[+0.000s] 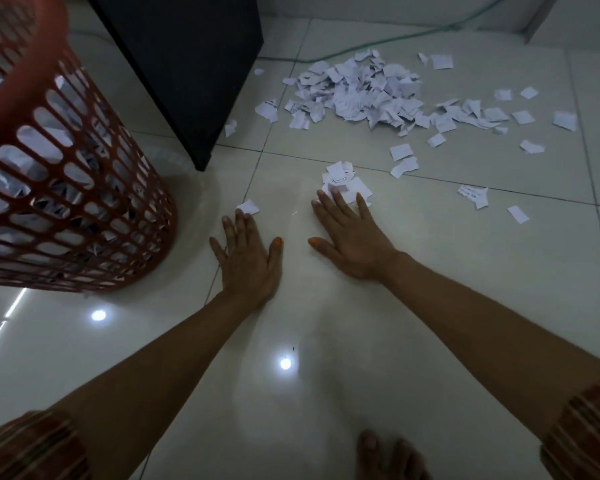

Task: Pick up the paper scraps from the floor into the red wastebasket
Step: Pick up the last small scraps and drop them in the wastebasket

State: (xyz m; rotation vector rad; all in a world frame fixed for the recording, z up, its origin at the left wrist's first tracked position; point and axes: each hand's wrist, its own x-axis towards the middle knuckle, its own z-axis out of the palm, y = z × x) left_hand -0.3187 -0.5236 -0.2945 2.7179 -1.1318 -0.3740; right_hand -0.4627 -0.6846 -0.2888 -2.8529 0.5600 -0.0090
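- Head view: a person's left hand [248,252] lies flat on the glossy pale tiled floor [378,306], fingers straight and spread, grasping nothing; its fingertips touch 1 small white paper scrap [248,207].
- Just beside it, the right hand [349,233] also lies flat with fingers extended, released rather than clenched; its fingertips rest on the near edge of a small cluster of white paper scraps [343,180], some with dark print.
- Both thumbs point inward toward each other, and their nails show orange.
- Farther from the person and to the right, a large heap of torn white paper scraps [361,91] covers several tiles, with loose pieces [475,195] scattered around it, well apart from both hands.
- To the left stands the red plastic lattice wastebasket [66,174], tilted in the wide-angle view, near the left hand but not touching it; white paper shows through its oval slots.
- Behind the wastebasket and the hands rises a black rectangular cabinet [194,64], its corner close to the heap.
- A green cable [413,35] trails across the floor beyond the heap.
- Striped sleeve cuffs [586,438] appear at both lower corners, and a bare foot [388,459] shows at the bottom edge.
- 2 bright light reflections [284,364] glint on the tiles.
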